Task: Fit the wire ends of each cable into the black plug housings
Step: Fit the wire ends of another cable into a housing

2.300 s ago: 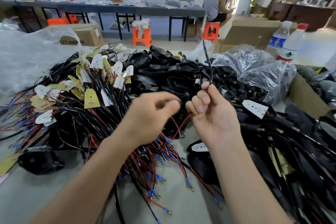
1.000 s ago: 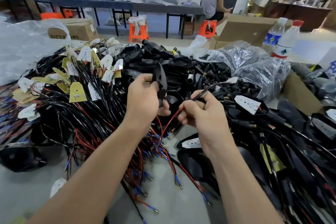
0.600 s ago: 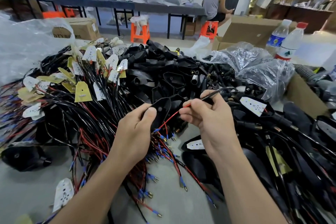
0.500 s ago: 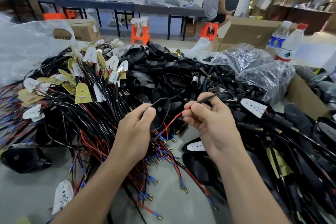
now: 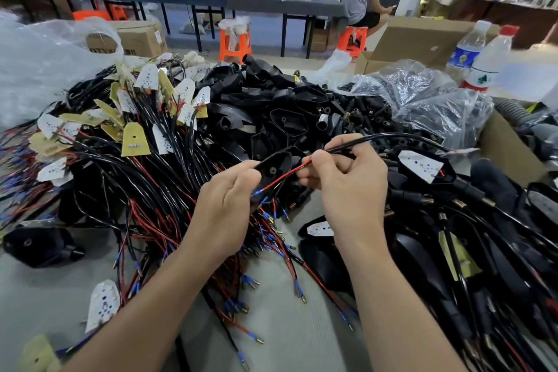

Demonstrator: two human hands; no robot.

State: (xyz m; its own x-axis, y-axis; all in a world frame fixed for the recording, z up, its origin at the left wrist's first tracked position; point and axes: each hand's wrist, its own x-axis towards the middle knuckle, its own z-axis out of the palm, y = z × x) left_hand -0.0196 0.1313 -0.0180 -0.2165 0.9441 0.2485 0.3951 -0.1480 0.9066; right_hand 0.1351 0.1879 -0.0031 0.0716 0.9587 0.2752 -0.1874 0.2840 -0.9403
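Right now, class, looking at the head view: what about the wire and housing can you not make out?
- Wire tip: too small to tell if it has entered the housing.
- Housing's near end: hidden by the left hand.
- Cable grip: covered by the right hand fingers.
- Far cable end: lost in the pile.

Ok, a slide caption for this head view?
Left hand holds a black housing while right hand feeds in a red wire.

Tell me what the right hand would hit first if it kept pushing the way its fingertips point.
The right hand points left along the red wire, so it would probably first meet the black housing held by the left hand. Depth is uncertain.
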